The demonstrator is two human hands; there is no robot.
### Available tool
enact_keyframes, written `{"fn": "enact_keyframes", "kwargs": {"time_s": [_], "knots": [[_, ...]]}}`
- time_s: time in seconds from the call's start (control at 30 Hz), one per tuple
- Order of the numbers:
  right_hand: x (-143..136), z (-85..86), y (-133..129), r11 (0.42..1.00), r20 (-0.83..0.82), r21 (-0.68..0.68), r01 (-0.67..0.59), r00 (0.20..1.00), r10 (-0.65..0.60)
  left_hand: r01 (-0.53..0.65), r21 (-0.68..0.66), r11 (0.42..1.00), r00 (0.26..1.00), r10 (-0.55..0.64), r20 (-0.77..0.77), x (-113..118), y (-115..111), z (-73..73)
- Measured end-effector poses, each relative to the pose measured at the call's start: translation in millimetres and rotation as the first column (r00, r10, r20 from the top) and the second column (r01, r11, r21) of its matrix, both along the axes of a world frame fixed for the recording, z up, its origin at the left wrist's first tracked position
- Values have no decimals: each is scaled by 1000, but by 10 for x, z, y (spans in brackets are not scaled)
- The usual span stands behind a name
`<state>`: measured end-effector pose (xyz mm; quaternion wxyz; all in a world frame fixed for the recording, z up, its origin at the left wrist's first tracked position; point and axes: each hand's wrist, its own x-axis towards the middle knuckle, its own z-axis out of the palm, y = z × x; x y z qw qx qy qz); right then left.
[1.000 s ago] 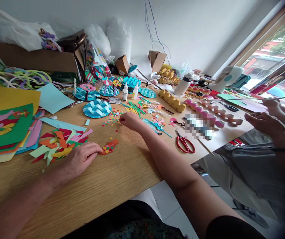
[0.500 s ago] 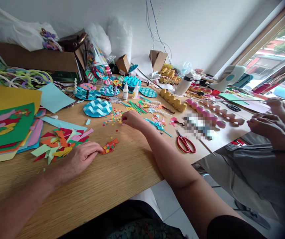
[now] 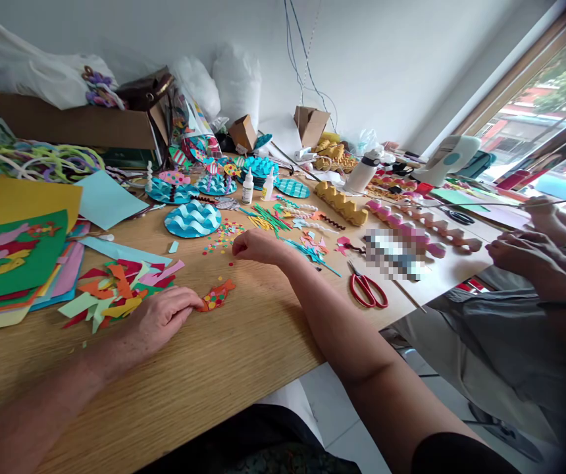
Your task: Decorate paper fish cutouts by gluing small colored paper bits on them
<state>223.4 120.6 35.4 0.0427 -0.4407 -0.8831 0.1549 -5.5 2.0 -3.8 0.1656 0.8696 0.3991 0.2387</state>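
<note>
Left hand [image 3: 164, 315], curled, against an orange paper fish [image 3: 217, 296] with yellow, green, red spots; right hand [image 3: 256, 248] curled; grips unclear

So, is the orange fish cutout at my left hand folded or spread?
Spread: the orange fish cutout lies flat on the table, dotted side up, no fold visible.

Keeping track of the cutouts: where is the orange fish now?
The orange fish lies left of centre in the head view, on the table, touched by the left hand, nearer the camera than the loose coloured dots.
</note>
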Motion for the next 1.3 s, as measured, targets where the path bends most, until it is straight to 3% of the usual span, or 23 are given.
{"fn": "enact_keyframes", "kwargs": {"time_s": [0.23,0.57,0.8,1.3], "knots": [[-96,-36,-42,994,-1,-13,-106,994,106,2,-7,1000,1000,-2,2,8,1,24],[-141,14,-85,996,89,-24,-85,992,87,1,-26,1000,1000,-1,10,6,-12,23],[-93,36,-89,990,33,-61,-130,991,132,-17,-45,999,1000,17,3,15,-10,46],[-144,20,-114,994,94,-11,-112,989,112,-28,-48,998,1000,29,8,21,-18,49]]}}
